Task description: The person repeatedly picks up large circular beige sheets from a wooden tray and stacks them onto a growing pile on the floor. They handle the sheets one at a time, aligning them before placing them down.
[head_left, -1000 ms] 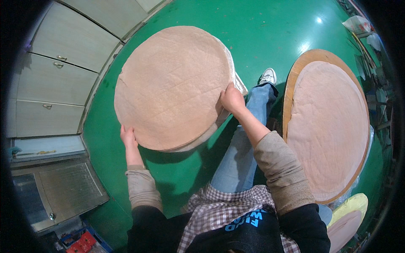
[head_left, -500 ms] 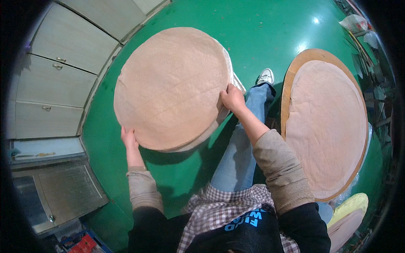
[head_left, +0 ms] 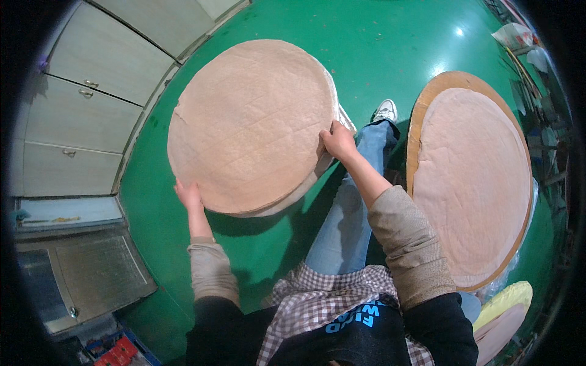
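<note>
A large round beige sheet (head_left: pixel 253 122), thin and faintly creased, tops a pale round stack in front of me. Its edge is gripped at the near left by my left hand (head_left: pixel 191 196), whose fingers disappear underneath. At the near right edge my right hand (head_left: pixel 339 141) is closed, thumb on top and fingers curled under the rim. White layers (head_left: pixel 335 100) show below the sheet along its right side; what supports them is mostly hidden.
To the right, a similar pinkish round sheet (head_left: pixel 470 177) lies on a brown round board (head_left: pixel 421 110). Pale cabinets (head_left: pixel 91 116) line the left, above a red item (head_left: pixel 119 352). My sneaker (head_left: pixel 385 111) rests on the green floor (head_left: pixel 390 36). A yellow-edged round piece (head_left: pixel 510 299) sits lower right.
The round beige sheet has shifted very slightly to the right in the picture. My left hand has moved a little with it; both hands keep hold of the edge.
</note>
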`<state>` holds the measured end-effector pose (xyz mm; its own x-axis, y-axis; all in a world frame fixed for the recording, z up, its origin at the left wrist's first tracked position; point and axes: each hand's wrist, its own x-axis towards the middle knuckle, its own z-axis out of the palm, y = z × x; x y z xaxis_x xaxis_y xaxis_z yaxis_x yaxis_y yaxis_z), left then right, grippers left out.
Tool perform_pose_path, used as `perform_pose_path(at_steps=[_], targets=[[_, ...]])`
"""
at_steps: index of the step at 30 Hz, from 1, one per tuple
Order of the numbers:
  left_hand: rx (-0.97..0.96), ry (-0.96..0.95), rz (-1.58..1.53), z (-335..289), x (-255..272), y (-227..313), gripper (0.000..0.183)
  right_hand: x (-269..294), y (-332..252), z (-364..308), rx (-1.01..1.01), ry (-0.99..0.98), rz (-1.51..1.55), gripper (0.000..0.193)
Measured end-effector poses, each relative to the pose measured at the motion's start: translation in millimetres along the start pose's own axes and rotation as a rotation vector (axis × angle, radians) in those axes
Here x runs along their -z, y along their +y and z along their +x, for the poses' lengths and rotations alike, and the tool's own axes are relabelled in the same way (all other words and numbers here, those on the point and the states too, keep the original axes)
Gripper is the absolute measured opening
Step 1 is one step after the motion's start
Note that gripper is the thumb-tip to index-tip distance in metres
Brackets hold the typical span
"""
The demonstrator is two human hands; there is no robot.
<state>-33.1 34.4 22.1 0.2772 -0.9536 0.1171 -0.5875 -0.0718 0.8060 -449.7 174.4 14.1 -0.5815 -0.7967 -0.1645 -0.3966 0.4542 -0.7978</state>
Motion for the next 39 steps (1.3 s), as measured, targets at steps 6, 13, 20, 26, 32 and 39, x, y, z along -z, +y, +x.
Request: perform_pose_path(at_steps=[6, 13, 20, 26, 32, 39], targets=[[-0.609, -0.397, 0.107, -101.8, -40.6, 71.0, 0.059, -1.7, 29.2, -4.7, -0.222, 0.010, 0.379, 0.035], [-0.960, -0.551, 0.311, -187.1, -72.4, 110.4, 0.056, 31.6, 22.4, -64.3, -0.249, 0.024, 0.843, 0.031], [-0.947, -0.541, 0.276, -186.9, -79.4, 91.3, 0.050, 88.2, 42.6, -148.4, -0.131, 0.118, 0.756, 0.028], [-0.910, -0.536, 0.207, -203.3, -77.6, 117.9, 0.049, 138.8, 113.4, -256.1, 0.005, 0.467, 0.210, 0.027], [0.410, -1.449, -0.891, -359.7, -103.0, 188.1, 0.040, 207.2, 167.4, -354.8, -0.055, 0.588, -0.398, 0.055], [0.801, -1.388, -0.863, -435.5, -162.2, 222.2, 0.026, 252.3, 231.0, -391.6, -0.313, 0.746, -0.384, 0.061]])
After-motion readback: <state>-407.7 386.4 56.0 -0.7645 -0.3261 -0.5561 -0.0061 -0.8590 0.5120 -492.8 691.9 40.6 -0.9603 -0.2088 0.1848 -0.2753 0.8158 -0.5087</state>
